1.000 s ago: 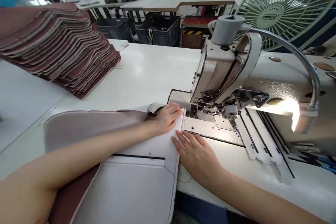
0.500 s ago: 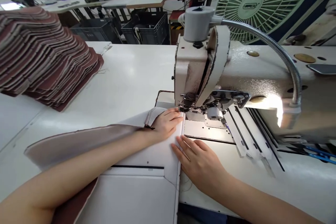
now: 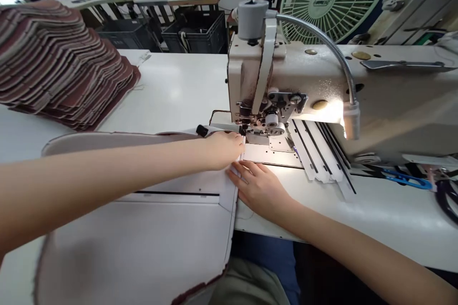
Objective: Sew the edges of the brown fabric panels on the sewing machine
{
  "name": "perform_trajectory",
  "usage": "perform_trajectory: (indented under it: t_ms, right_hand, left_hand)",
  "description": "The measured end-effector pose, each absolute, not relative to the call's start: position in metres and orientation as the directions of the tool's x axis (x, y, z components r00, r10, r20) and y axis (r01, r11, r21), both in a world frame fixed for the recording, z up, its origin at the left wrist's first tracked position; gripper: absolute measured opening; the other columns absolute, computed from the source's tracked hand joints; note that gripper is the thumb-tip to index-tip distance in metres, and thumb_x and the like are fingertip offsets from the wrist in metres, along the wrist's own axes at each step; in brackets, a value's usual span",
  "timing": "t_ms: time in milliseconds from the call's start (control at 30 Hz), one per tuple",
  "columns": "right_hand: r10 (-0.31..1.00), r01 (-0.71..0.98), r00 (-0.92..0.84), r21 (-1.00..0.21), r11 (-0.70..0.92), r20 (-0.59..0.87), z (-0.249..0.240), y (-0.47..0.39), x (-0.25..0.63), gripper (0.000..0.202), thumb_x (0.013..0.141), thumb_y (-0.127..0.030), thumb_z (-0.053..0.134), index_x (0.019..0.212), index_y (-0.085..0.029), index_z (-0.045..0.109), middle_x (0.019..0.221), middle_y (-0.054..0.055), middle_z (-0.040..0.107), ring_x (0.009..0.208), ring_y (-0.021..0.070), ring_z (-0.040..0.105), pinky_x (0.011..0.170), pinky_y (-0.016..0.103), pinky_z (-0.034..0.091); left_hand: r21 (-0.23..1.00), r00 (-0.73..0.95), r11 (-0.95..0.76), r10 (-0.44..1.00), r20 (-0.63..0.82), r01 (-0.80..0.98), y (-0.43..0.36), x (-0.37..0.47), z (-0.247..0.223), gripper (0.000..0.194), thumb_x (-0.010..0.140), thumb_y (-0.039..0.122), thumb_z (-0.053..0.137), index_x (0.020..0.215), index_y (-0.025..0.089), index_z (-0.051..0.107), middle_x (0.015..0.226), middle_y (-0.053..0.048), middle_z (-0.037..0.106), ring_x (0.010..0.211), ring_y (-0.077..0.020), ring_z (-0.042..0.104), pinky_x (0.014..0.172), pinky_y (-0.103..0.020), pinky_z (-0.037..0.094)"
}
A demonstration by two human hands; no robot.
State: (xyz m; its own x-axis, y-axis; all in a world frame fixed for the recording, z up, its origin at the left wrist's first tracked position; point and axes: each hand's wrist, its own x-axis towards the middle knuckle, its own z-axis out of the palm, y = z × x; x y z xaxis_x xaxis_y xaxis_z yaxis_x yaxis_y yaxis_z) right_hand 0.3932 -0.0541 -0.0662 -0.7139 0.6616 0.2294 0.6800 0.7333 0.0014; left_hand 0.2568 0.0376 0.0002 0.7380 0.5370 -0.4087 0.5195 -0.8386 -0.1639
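A large fabric panel [image 3: 143,238], pale on its upper side with dark red at its edges, lies over the table front and hangs down towards my lap. My left hand [image 3: 223,149] is on its far right corner, close to the needle area of the sewing machine [image 3: 246,86]. The left fingers are curled together at the panel's edge; the thumb is hidden. Just nearer to me, my right hand [image 3: 263,193] rests with fingers stretched along the same right edge. A narrow white strip with a black line [image 3: 179,196] crosses the panel.
Many-layered dark red pieces form a stack [image 3: 64,66] at the left. White strips with black lines [image 3: 318,152] lie under the machine arm, with blue-handled scissors [image 3: 408,178] to their right. A lit lamp [image 3: 350,119] and a green fan [image 3: 332,2] stand close by.
My left fingers have gone from lying flat to curled at the edge. The panel's folded-up part has spread flatter on the left. The view has shifted, showing more of the lap.
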Motion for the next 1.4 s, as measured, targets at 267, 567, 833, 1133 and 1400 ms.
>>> perform_trajectory:
  t_ms: [267,567,833,1133,1400]
  right_hand:
    - [0.749,0.718,-0.65,-0.216,0.661,0.13,-0.04,-0.043,0.438,0.038,0.088,-0.013,0.043,0.122,-0.015,0.06,0.113,0.009,0.067,0.1,0.022,0.06,0.081,0.032,0.047]
    - [0.996,0.973,-0.08,0.218,0.069,0.043,-0.039,-0.011,0.492,0.035,0.093,-0.034,0.04,0.104,-0.007,0.059,0.086,0.018,0.063,0.075,0.0291,0.057,0.049,0.03,0.017]
    - [0.997,0.973,-0.028,0.225,0.044,-0.074,-0.031,-0.012,0.487,0.035,0.095,-0.034,0.036,0.106,-0.01,0.06,0.087,0.014,0.063,0.071,0.0255,0.056,0.049,0.029,0.016]
    - [0.999,0.992,0.05,0.113,-0.051,0.019,-0.036,-0.011,0.493,0.036,0.089,-0.038,0.046,0.112,-0.016,0.063,0.102,0.011,0.062,0.066,0.0212,0.055,0.046,0.028,0.022]
    - [0.997,0.964,0.05,0.262,-0.034,-0.053,-0.032,-0.007,0.479,0.04,0.092,-0.039,0.039,0.091,-0.008,0.065,0.088,0.015,0.061,0.057,0.0191,0.051,0.049,0.028,0.019]
  left_hand:
    - [-0.182,0.661,-0.712,0.699,-0.273,0.678,0.026,0.276,-0.024,0.026,0.083,0.009,0.052,0.109,0.009,0.059,0.11,-0.017,0.059,0.099,-0.0275,0.059,0.071,-0.033,0.049]
    - [0.217,0.85,-0.884,0.461,0.255,0.414,0.027,0.224,-0.069,0.033,0.081,0.008,0.045,0.097,0.022,0.07,0.077,-0.003,0.06,0.073,-0.0159,0.057,0.063,-0.027,0.041]
    - [0.331,0.864,-0.905,0.378,0.332,0.269,0.029,0.224,-0.069,0.033,0.076,0.007,0.044,0.089,0.018,0.072,0.065,-0.003,0.06,0.064,-0.016,0.054,0.06,-0.028,0.04]
    - [0.373,0.863,-0.872,0.428,0.268,0.316,0.028,0.226,-0.069,0.032,0.073,0.006,0.046,0.088,0.02,0.071,0.07,-0.002,0.064,0.07,-0.0162,0.058,0.067,-0.027,0.043]
    - [0.362,0.862,-0.873,0.432,0.265,0.327,0.027,0.227,-0.071,0.03,0.073,0.006,0.047,0.087,0.02,0.071,0.072,-0.002,0.065,0.072,-0.0171,0.058,0.067,-0.028,0.042]
